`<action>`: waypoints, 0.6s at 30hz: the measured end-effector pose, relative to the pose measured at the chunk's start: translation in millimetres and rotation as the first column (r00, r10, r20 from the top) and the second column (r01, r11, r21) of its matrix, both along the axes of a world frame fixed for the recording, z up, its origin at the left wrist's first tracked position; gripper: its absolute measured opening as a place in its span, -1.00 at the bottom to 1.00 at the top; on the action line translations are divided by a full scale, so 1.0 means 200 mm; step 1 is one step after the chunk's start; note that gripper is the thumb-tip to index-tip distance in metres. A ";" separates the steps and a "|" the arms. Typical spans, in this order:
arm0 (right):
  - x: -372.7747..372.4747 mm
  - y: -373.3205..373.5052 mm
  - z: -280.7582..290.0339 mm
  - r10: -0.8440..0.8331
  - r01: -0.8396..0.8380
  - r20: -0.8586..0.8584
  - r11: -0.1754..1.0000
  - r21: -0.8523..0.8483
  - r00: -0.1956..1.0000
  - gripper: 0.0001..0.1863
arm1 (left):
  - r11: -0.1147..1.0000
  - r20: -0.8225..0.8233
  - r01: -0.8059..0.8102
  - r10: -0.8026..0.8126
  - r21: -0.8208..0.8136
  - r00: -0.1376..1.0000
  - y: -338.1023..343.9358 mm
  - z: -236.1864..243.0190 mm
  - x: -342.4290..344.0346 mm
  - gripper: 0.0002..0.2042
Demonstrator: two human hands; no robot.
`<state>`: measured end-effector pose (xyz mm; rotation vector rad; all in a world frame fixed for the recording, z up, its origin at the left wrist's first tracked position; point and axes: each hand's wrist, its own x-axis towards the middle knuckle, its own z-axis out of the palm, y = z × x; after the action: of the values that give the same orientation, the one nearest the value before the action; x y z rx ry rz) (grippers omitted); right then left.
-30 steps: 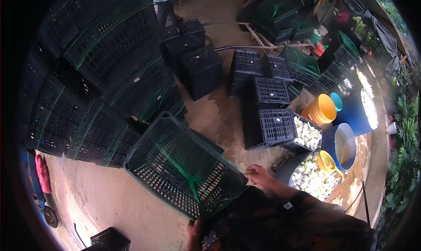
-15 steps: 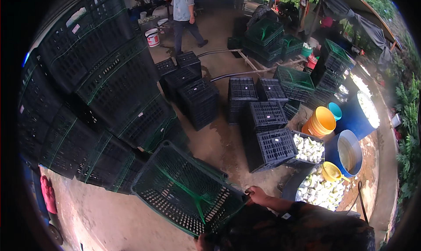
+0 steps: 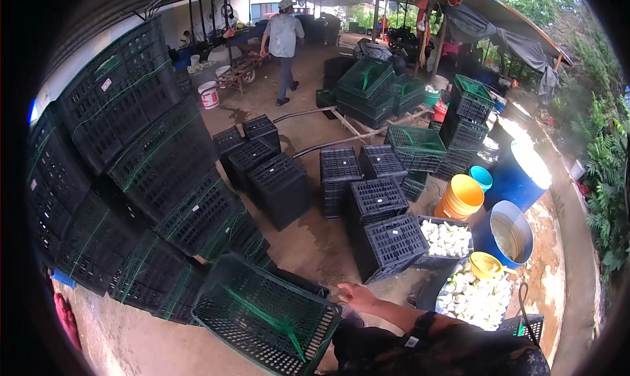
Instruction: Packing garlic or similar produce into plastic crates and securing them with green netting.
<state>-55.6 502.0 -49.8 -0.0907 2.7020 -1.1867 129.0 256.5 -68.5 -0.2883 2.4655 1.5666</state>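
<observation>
A dark green plastic crate (image 3: 220,300) with slotted walls sits low in front of me, its open top showing a bright green cord or netting strip inside. Just off the crate's right end is my right hand (image 3: 357,297), fingers stretched out and holding nothing. Another dark crate edge (image 3: 298,283) shows right behind the green one. My left hand is out of sight below the lower edge.
Tall stacks of black crates (image 3: 141,156) tied with green string rise on the left. More black crate stacks (image 3: 394,244) stand ahead. At right are a crate of white bulbs (image 3: 446,238), a bulb heap (image 3: 472,297), orange buckets (image 3: 462,195) and blue drums (image 3: 482,235). A person (image 3: 283,41) walks farther off.
My right hand has let go of the green crate's end and opened. My left hand has dropped out of view. The view has tilted up, and the person in back has walked on.
</observation>
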 end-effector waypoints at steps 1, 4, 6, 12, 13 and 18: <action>-0.01 -0.12 0.08 0.045 -0.045 -0.014 0.999 0.025 0.999 -0.46 | 0.997 0.049 -0.022 0.018 0.076 0.999 0.06 -0.02 -0.06 -0.79; -0.08 -0.31 0.09 0.077 -0.079 0.018 0.985 0.151 0.997 -0.47 | 0.970 0.127 -0.065 0.036 0.234 0.991 0.16 -0.01 -0.21 -0.80; -0.10 -0.38 0.04 0.104 -0.119 0.072 0.961 0.251 0.992 -0.51 | 0.955 0.153 -0.113 0.072 0.275 0.986 0.18 0.00 -0.18 -0.81; -0.06 -0.38 -0.02 0.023 -0.052 0.101 0.956 0.290 0.995 -0.58 | 0.947 0.197 -0.162 0.109 0.279 0.974 0.08 -0.05 -0.06 -0.83; -0.05 -0.38 -0.03 0.021 -0.052 0.102 0.951 0.305 0.995 -0.59 | 0.947 0.209 -0.180 0.125 0.266 0.970 0.06 -0.05 -0.01 -0.83; -0.07 -0.39 -0.06 0.061 -0.112 0.182 0.952 0.285 0.981 -0.58 | 0.913 0.283 -0.337 0.269 0.230 0.921 -0.03 -0.10 0.27 -0.84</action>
<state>-69.4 424.0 -61.3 -0.0606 2.6556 -0.7203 182.2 251.4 -88.3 -0.8018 2.0564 1.8398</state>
